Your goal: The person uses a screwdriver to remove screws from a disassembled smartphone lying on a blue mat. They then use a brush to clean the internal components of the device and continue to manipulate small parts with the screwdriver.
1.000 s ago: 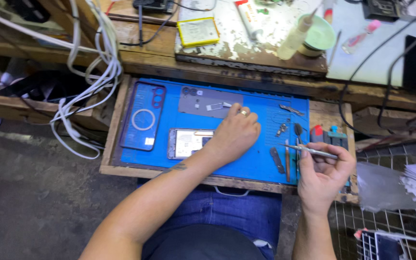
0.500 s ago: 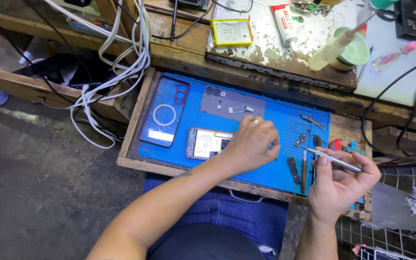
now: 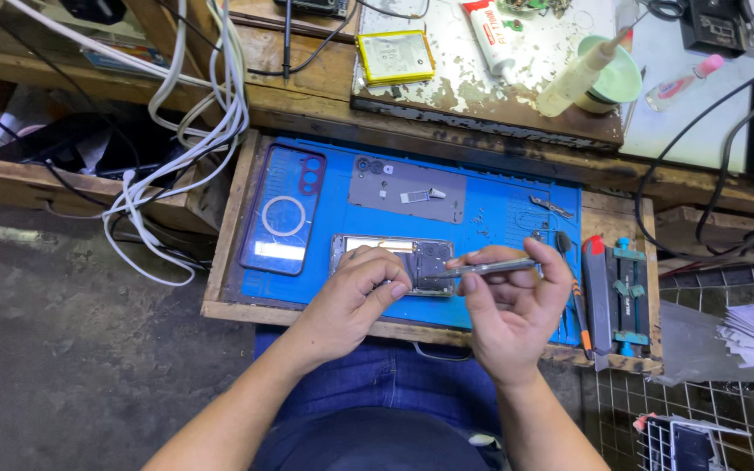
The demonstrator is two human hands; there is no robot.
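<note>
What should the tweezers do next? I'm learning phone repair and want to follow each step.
Probably lower the tweezers tip onto the opened phone. The right hand holds them pointing at its exposed board, tip just above it, while the left hand steadies the phone on the blue mat.

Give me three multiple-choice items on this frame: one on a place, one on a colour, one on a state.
1. Where does the phone back cover lie?
A. Left end of the mat
B. On the upper bench
C. On the floor

2. What colour is the work mat?
A. Green
B. Blue
C. Grey

3. What is the state of the right hand?
A. Empty and open
B. Resting on the lap
C. Holding metal tweezers

Answers:
1 A, the cover sits at the mat's left end.
2 B, the mat in the wooden tray is blue.
3 C, the fingers pinch the tweezers, tip toward the opened phone where the left hand rests.
</note>
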